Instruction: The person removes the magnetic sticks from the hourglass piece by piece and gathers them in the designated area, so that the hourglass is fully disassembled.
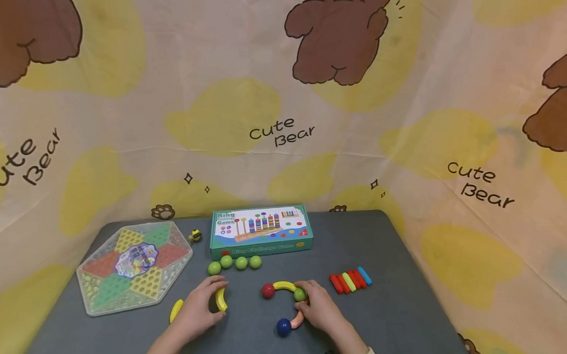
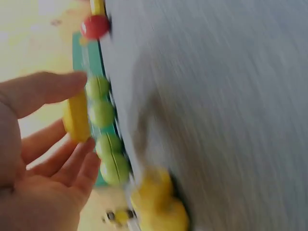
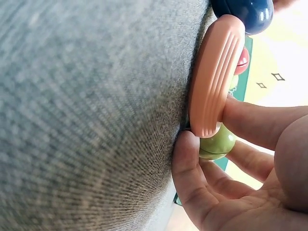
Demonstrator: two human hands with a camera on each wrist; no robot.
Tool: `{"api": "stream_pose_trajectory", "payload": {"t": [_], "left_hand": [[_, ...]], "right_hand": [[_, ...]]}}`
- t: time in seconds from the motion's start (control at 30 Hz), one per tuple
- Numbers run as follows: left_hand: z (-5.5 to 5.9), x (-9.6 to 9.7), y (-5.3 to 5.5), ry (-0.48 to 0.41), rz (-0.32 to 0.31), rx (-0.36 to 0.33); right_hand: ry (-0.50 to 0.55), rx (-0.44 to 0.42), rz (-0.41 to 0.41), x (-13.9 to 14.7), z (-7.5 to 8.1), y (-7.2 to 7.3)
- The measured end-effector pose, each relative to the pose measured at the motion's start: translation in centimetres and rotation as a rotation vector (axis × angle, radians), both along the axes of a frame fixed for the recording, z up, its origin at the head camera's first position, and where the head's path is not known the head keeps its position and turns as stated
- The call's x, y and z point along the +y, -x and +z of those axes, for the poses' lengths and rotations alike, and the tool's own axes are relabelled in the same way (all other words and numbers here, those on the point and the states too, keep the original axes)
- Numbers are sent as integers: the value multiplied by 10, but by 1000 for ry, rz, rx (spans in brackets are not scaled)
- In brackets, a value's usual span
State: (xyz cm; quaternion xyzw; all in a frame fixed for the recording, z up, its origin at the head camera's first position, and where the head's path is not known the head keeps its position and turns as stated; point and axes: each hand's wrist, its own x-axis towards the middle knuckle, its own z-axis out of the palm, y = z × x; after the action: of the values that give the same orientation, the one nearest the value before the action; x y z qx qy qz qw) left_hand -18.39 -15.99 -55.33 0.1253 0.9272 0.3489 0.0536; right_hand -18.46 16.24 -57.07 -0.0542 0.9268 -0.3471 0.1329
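My left hand point(image 1: 201, 310) holds a short yellow curved stick point(image 1: 221, 300) between thumb and fingers, raised over the table in the left wrist view. A second yellow curved stick point(image 1: 176, 310) lies beside that hand, partly hidden by it. My right hand point(image 1: 320, 307) grips around the junction of a green ball point(image 1: 299, 294) and a ridged orange curved stick point(image 3: 215, 77), thumb against the stick. The green ball also meets a yellow arc point(image 1: 284, 286) ending at a red ball point(image 1: 268, 290). At the orange stick's other end sits a dark blue ball point(image 1: 284, 327).
Several green balls point(image 1: 241, 263) line up before a green game box point(image 1: 261, 232). On the left lies a hexagonal board point(image 1: 136, 268) with a small bee figure point(image 1: 195, 235) beside it. Red, yellow and blue sticks point(image 1: 350, 280) lie in a row at right.
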Motion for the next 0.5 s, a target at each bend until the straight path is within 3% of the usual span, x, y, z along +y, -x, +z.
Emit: {"api": "stream_pose_trajectory", "payload": {"t": [0.2, 0.37, 0.5], "left_hand": [[-5, -24, -4, 68, -40, -36], [-10, -32, -4, 144, -69, 23], [-12, -36, -2, 184, -54, 62]], "right_hand": [[-7, 1, -2, 0, 0, 0], [-1, -8, -12, -1, 0, 0], [-4, -12, -18, -3, 0, 0]]}}
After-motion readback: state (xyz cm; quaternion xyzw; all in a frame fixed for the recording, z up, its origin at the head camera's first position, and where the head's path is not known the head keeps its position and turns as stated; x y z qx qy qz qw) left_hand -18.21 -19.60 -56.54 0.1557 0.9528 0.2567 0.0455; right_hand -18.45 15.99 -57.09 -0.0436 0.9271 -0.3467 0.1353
